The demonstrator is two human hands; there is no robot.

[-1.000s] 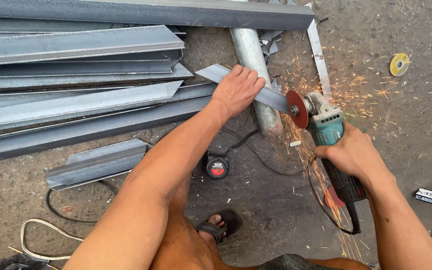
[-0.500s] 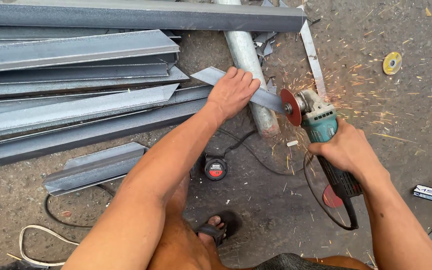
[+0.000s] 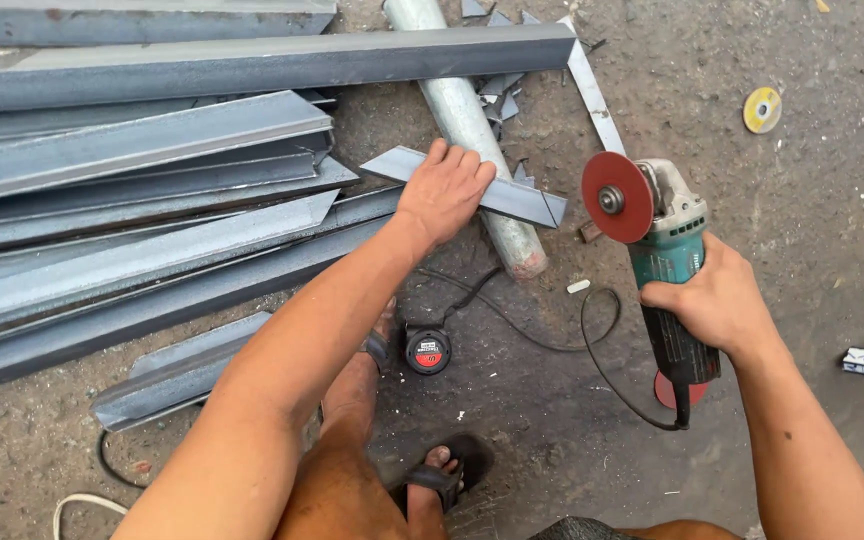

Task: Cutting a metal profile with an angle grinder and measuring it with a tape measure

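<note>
Sparks gone: the right hand (image 3: 714, 300), gripping the angle grinder (image 3: 667, 265), has lifted its red disc (image 3: 617, 197) off; left hand (image 3: 444, 193) clamps the short angle piece (image 3: 522, 200), cut looks done

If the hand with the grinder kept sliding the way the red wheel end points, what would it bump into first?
Probably the thin flat metal strip lying just beyond the red disc of the grinder in the right hand. Bare ground lies between; depth is hard to judge.
</note>
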